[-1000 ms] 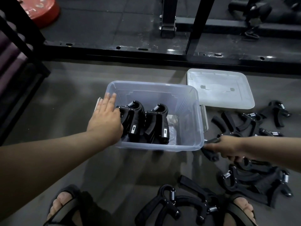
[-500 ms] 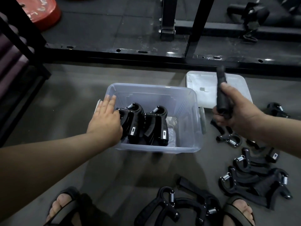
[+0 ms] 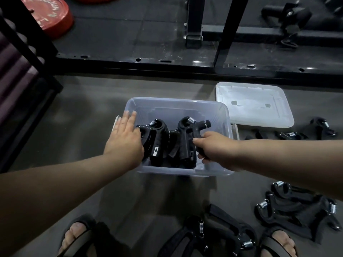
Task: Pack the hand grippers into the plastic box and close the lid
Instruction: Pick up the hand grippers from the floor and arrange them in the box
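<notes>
left hand (image 3: 124, 141): my fingers straight, together, at plastic box (image 3: 178, 102) rim | right hand (image 3: 213, 150): my fingers curl round hand gripper (image 3: 197, 127)

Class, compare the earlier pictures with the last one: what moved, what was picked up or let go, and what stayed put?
The right hand picked a hand gripper off the floor, raised it near the lid, then carried it left and down into the plastic box, still gripping it. The left hand stays on the box's left rim; box, lid and packed grippers are unmoved.
</notes>
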The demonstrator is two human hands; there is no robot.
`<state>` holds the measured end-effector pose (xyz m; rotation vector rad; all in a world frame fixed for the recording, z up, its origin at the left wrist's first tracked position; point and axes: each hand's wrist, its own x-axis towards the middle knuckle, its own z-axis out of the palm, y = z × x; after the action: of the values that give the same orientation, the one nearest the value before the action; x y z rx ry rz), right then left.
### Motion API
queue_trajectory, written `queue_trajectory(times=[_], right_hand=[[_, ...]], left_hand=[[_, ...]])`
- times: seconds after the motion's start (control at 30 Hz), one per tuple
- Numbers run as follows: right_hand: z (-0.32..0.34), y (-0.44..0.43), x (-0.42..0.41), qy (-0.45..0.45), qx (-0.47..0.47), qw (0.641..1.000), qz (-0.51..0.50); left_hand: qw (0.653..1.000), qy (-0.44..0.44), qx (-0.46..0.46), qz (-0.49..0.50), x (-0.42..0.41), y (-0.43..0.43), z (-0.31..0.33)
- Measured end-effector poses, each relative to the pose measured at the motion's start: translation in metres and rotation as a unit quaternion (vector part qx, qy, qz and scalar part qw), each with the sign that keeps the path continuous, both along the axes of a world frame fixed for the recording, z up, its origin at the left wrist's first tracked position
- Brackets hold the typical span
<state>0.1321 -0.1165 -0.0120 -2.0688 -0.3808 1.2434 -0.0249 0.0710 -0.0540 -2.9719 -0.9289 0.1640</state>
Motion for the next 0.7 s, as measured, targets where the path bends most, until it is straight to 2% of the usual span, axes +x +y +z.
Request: queue_trajectory(times=[0.13,0.23,0.3,0.37,0.5,0.6,0.7], right_hand=[[-0.002,0.006,0.000,0.110,0.044,0.991,-0.061],[-0.002,0.004,0.004,0.233,0.099,0.964,-0.085],[-0.002,0.005,0.006,0.295,0.124,0.944,-0.080],[0.002,0.011,0.005,0.318,0.127,0.939,-0.046],[0.012,0.027,-0.005,0.257,0.099,0.960,0.049],[0.017,0.042,-0.017,0.211,0.083,0.973,0.048],[0.015,0.052,-0.024,0.101,0.040,0.993,0.051]], left_hand=[[1.000,0.007,-0.006,0.007,0.000,0.000,0.002],[1.000,0.010,-0.009,0.008,0.000,-0.001,0.004],[1.000,0.013,-0.014,0.009,0.000,-0.001,0.005],[1.000,0.019,-0.018,0.011,0.001,-0.002,0.007],[0.999,0.015,-0.025,0.014,0.001,-0.002,0.008],[0.999,0.000,-0.036,0.012,0.000,-0.001,0.008],[0.999,-0.004,-0.040,0.012,-0.001,-0.001,0.009]])
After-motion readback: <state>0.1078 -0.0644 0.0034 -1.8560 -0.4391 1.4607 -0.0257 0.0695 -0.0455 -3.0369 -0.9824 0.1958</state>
